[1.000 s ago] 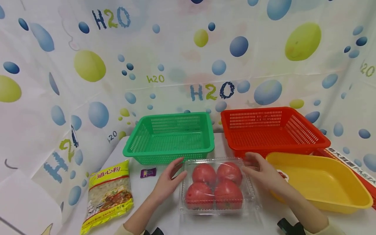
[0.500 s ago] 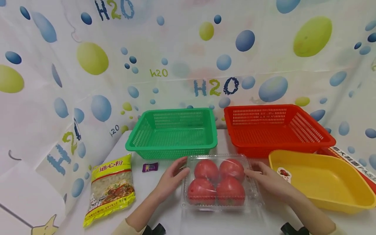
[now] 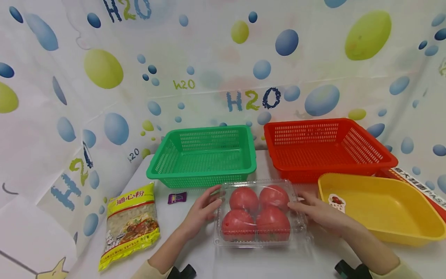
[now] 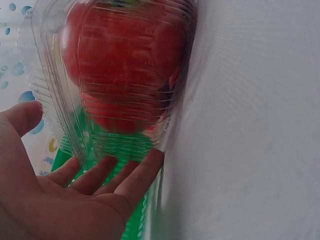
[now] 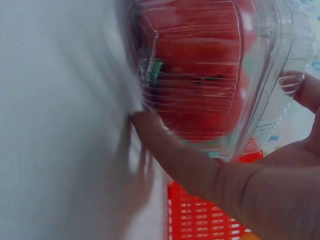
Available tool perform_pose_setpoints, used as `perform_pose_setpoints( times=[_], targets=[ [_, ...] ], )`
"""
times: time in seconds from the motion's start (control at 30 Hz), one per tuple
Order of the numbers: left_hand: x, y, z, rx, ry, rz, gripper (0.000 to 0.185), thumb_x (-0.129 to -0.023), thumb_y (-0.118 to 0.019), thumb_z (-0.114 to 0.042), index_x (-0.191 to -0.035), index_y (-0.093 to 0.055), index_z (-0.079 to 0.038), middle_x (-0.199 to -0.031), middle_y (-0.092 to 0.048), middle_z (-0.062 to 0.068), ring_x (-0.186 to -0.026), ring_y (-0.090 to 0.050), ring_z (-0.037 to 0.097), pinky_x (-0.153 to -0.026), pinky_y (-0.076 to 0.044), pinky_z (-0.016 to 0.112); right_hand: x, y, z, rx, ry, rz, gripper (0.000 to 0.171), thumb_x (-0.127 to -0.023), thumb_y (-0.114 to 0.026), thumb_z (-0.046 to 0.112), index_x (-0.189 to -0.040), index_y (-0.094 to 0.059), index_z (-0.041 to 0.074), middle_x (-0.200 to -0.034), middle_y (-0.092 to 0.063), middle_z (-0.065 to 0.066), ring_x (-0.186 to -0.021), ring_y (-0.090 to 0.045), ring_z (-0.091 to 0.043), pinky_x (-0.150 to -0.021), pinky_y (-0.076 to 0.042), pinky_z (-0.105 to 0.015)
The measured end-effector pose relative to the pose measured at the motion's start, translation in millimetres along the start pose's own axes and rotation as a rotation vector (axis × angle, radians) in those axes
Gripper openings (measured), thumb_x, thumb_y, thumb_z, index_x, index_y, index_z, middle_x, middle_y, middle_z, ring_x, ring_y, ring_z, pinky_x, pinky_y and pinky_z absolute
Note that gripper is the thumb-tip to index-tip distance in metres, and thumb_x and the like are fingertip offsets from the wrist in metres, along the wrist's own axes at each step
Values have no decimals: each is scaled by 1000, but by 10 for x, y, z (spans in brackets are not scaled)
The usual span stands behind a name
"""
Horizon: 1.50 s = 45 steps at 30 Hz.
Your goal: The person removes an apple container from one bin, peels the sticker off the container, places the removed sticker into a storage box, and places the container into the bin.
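A clear plastic box (image 3: 256, 243) holds several red tomatoes (image 3: 273, 223) under its lid and sits on the white table. At its left end is my left hand (image 3: 199, 213), with fingertips (image 4: 152, 159) along the lower side and the thumb at the rim. My right hand (image 3: 322, 214) grips the opposite end. Its thumb (image 3: 296, 207) lies over the lid's edge, while a finger (image 5: 167, 150) reaches down to the box's base in the right wrist view. The far fingers of this hand are partly hidden.
Behind the box stand a green basket (image 3: 205, 180) and a red basket (image 3: 324, 169). A yellow tray (image 3: 386, 209) is on the right, partly over a red package (image 3: 418, 182). To the left lie a yellow pasta bag (image 3: 130, 224) and a small purple packet (image 3: 177, 197).
My right hand has come down and in, its thumb now over the lid's edge. My left hand has closed in slightly on the box. The box stays in place while the head view shifts.
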<state>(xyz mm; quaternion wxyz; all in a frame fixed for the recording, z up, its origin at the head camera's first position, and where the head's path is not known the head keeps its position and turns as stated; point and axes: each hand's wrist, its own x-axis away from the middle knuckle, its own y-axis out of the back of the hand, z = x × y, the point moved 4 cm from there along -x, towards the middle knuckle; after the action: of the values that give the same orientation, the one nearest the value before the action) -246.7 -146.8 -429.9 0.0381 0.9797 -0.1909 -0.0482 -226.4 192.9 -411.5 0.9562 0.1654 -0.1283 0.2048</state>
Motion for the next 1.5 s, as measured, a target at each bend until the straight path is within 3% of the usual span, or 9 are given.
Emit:
perform_pose_setpoints(
  times=[0.2,0.43,0.63,0.87,1.1,1.5],
  targets=[
    [7,-7,36,94,28,23,59,-104,-52,-18,-157,-29,-3,-158,-30,28,-144,-30,45,-101,-48,55,33,-40,-33,-109,-44,67,82,-101,-58,38,-160,-8,10,-155,-21,-28,-138,-25,-50,-105,-33,-71],
    [15,6,57,138,41,23,59,-105,-52,-17,-157,-27,-4,-159,-29,25,-145,-28,44,-102,-45,59,24,-74,-52,-195,-50,124,88,-103,-56,35,-162,6,15,-160,-4,-27,-141,-15,-54,-107,-25,-75],
    [42,21,39,142,14,26,60,-105,-54,-17,-157,-27,-2,-158,-31,27,-144,-30,45,-101,-46,58,29,-97,-30,-214,-19,155,86,-104,-55,34,-162,7,16,-159,-11,-30,-139,-25,-52,-106,-31,-72],
    [41,23,-17,113,-17,20,58,-106,-53,-20,-156,-30,-3,-156,-34,26,-141,-35,46,-99,-48,58,61,-75,1,-207,-2,166,86,-105,-51,36,-161,11,15,-155,-24,-34,-138,-31,-52,-107,-30,-72],
    [40,21,-123,70,-71,-7,56,-106,-53,-20,-154,-33,1,-151,-41,29,-135,-43,48,-87,-58,46,108,-29,62,-185,14,172,84,-107,-48,38,-161,10,13,-147,-39,-28,-132,-39,-45,-105,-39,-65],
    [66,28,-260,29,-92,-37,51,-106,-52,-19,-151,-38,1,-148,-46,28,-131,-49,46,-82,-60,41,210,-2,187,-195,55,194,80,-108,-43,37,-161,10,11,-155,-23,-31,-135,-32,-46,-105,-43,-59]
  ],
)
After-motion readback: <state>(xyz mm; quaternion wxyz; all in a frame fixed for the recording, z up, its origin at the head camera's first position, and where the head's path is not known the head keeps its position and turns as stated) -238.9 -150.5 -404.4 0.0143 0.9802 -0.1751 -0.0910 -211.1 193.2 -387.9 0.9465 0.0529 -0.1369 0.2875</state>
